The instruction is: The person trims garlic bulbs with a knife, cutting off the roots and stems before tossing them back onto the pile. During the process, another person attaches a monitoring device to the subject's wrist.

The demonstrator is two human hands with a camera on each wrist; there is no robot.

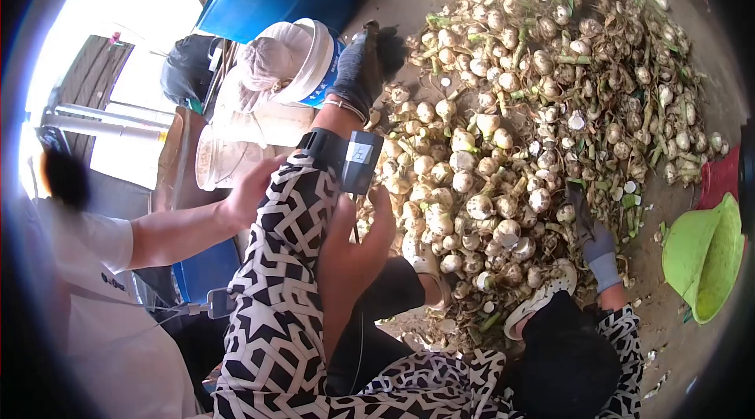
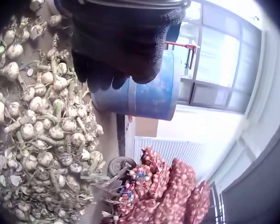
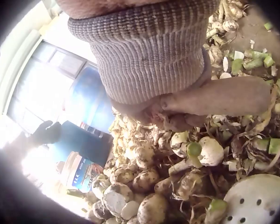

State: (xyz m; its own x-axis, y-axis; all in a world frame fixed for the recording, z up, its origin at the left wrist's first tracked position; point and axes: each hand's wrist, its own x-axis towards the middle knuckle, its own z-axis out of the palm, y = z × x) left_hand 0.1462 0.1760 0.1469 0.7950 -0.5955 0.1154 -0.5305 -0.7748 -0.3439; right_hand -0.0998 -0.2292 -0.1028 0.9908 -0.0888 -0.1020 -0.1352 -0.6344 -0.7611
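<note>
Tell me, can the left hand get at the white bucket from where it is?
Probably yes. The left hand in its dark glove is raised right beside the white bucket, with nothing between them, though another person's hands are on that arm's sleeve.

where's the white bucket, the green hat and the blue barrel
white bucket (image 1: 313,73), head view, on its rim beside the left hand.
green hat (image 1: 700,254), head view, on the middle of its crown at the right edge.
blue barrel (image 2: 151,95), left wrist view, on its side wall below the gloved fingers.
</note>
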